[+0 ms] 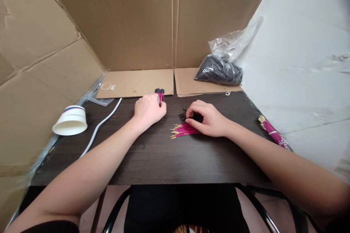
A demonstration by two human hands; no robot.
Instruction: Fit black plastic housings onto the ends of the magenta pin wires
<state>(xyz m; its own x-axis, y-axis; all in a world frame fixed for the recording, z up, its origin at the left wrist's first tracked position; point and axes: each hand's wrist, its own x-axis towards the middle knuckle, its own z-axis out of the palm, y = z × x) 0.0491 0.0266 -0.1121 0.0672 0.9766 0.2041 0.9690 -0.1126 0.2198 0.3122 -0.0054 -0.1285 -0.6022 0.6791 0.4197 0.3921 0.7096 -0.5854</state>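
My left hand (150,109) is closed at the near end of a bundle of thin magenta wires with black-sleeved tips (160,94). Its fingers curl around the wires' lower part and hide it. On the right, my right hand (209,118) curves over small black tubes (182,115), thumb and forefinger pinched at the pile's left side. Just what sits between those fingertips is too small to make out. Below that hand lie loose magenta wires with gold pin ends (183,130), their right ends hidden under the palm.
A clear bag of black tubes (218,71) rests on cardboard at the back right. A banded bundle of magenta wires (273,133) lies by the right wall. At the left are a tipped paper cup (70,121) and a white cable (101,123). Cardboard walls (131,18) enclose the dark table (169,164).
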